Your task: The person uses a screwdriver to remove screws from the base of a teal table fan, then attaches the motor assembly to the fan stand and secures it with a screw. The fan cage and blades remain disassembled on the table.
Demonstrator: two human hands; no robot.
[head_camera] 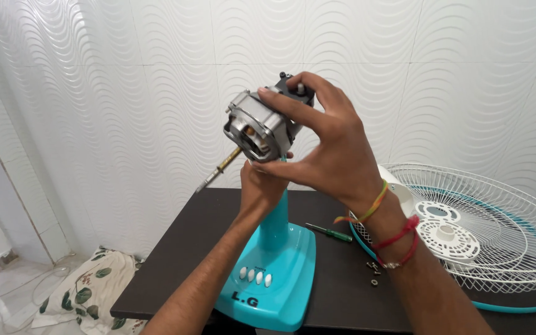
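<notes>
Gripping from below, the left hand closes around the top of a turquoise fan stand, just under a bare metal fan motor whose shaft juts down-left of the grip. The right hand clasps the motor's rear from above. Steadying both holds looks wise. Right of the hands lie a green screwdriver, loose screws and white grilles on the dark table.

Both hands raised, fingers curled, gripping.
</notes>
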